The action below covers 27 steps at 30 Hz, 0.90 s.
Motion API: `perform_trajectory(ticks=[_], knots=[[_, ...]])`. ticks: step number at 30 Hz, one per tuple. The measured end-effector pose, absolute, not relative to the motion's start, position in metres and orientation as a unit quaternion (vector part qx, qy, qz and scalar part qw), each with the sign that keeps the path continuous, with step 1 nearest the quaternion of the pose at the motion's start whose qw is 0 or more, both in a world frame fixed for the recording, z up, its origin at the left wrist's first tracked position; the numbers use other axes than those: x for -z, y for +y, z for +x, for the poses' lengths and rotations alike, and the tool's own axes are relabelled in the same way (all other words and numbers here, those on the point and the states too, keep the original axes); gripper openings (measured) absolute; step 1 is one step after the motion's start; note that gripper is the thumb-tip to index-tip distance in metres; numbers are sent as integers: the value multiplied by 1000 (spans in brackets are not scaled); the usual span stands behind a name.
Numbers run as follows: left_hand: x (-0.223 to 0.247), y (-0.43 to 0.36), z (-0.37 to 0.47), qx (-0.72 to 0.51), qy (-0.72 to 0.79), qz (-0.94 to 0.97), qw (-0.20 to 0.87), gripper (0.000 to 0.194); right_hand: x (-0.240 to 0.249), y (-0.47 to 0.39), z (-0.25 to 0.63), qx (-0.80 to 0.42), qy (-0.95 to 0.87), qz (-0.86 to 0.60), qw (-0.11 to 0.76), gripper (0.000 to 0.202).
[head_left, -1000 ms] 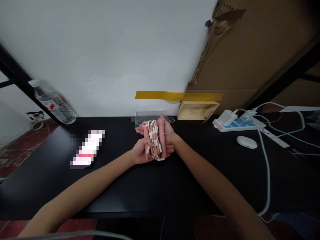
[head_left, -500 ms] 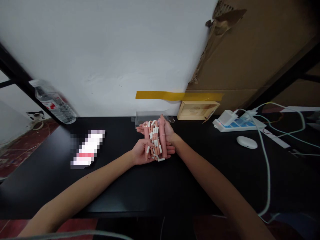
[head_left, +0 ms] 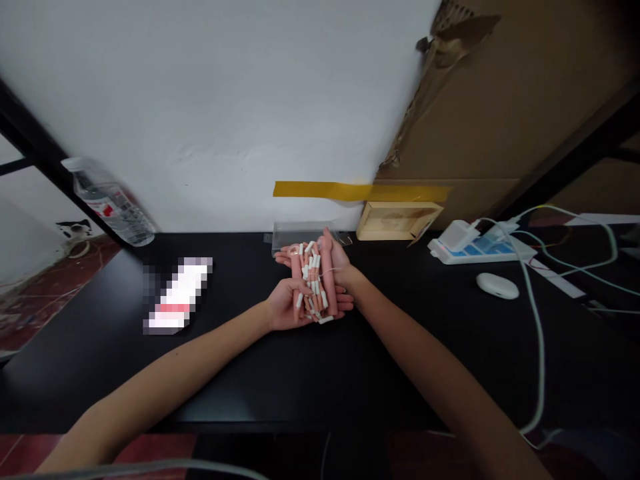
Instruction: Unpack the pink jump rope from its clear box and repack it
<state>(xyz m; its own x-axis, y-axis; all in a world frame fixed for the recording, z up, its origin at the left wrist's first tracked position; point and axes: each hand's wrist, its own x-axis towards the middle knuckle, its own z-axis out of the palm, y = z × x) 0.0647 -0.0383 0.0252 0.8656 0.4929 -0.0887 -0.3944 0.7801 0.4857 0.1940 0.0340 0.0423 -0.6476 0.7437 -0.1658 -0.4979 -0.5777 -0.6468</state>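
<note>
A beaded jump rope (head_left: 314, 277) with pink and white segments lies folded into a bundle across both my palms. Its two pink handles run along the bundle's sides, the right handle (head_left: 328, 280) fully in sight. My left hand (head_left: 285, 305) cradles the bundle from the near left, thumb laid over the beads, its fingers passing underneath and showing at the right. From the far right, my right hand (head_left: 341, 262) supports it, with fingertips showing past the left handle (head_left: 297, 273). Just behind the hands is a clear plastic box (head_left: 300, 231) on the black table (head_left: 260, 393).
On the left stand a clear bottle (head_left: 113, 207) and a pixelated bright item (head_left: 177, 297). A shallow wooden box (head_left: 397, 220) leans at the back. To the right are a power strip (head_left: 483, 248) with plugs and cables, and a white oval case (head_left: 497, 285). A white wall (head_left: 225, 100) rises behind.
The whole view has shifted slightly, so everything sits a little further right. Both hands keep the same hold on the jump rope.
</note>
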Motion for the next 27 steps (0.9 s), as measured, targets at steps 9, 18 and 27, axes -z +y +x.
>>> perform_trajectory(ticks=[9,18,27], knots=[[-23,-36,62,-246,122,230,934,59,-51,29,194,-866,-293,-207,350,91],[-41,-23,50,-291,267,332,857,34,-53,39,204,-808,-324,-233,433,74],[-59,-11,33,-302,514,740,310,39,-96,32,248,-498,-534,-312,607,40]])
